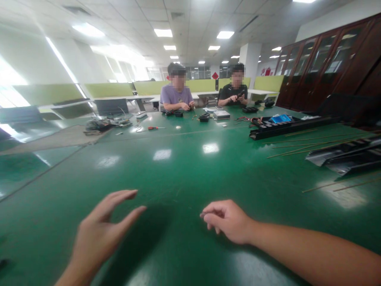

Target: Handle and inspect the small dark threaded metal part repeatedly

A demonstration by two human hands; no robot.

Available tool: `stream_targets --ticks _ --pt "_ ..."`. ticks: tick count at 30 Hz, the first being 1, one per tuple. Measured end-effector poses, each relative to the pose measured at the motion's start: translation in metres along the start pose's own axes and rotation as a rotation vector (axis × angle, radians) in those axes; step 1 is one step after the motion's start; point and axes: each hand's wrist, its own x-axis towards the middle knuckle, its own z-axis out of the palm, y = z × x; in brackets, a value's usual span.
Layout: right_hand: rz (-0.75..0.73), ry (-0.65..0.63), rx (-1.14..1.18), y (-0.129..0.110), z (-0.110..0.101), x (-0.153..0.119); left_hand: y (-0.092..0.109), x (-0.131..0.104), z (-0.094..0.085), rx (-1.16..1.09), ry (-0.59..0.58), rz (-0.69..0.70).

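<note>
My left hand (102,228) hovers over the green tabletop (175,174), thumb and fingers spread apart with nothing between them. To the right, my right hand (228,220) is closed in a pinch just above the same surface. A tiny dark thing (203,215) shows at its fingertips, too small and blurred to name. A gap of green surface separates the two hands. At the lower left edge a dark blurred object (4,263) is partly cut off.
Black metal channels (351,155) and thin brass-coloured rods (297,151) lie at the right. A red-handled screwdriver (153,128) and a heap of cables (108,123) are further back. Two people, one in a purple shirt (177,95) and one in black (230,93), sit across the table handling small parts.
</note>
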Motion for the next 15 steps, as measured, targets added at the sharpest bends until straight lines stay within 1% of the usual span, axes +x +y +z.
stream_targets --ticks 1,2,4,5,7,9,11,15 --pt "-0.012 -0.011 0.022 0.001 -0.001 -0.001 0.015 0.000 0.015 -0.114 -0.068 0.099" --pt "-0.023 -0.024 0.049 0.001 -0.001 -0.001 0.032 0.000 0.029 -0.222 -0.180 0.184" --pt "-0.054 -0.065 0.104 0.001 -0.002 -0.002 0.067 0.000 0.054 -0.410 -0.334 0.308" --pt "-0.076 -0.093 0.129 0.001 -0.002 -0.003 0.083 -0.001 0.063 -0.507 -0.364 0.345" --pt "-0.111 -0.148 0.180 0.000 -0.003 -0.003 0.104 -0.001 0.075 -0.665 -0.353 0.342" --pt "-0.099 -0.180 0.233 0.000 -0.002 -0.002 0.113 -0.003 0.081 -0.741 -0.300 0.298" --pt "-0.057 -0.187 0.280 0.001 -0.002 0.000 0.115 -0.007 0.083 -0.767 -0.255 0.252" --pt "-0.022 -0.216 0.278 0.002 -0.004 0.001 0.115 -0.015 0.078 -0.838 -0.253 0.207"
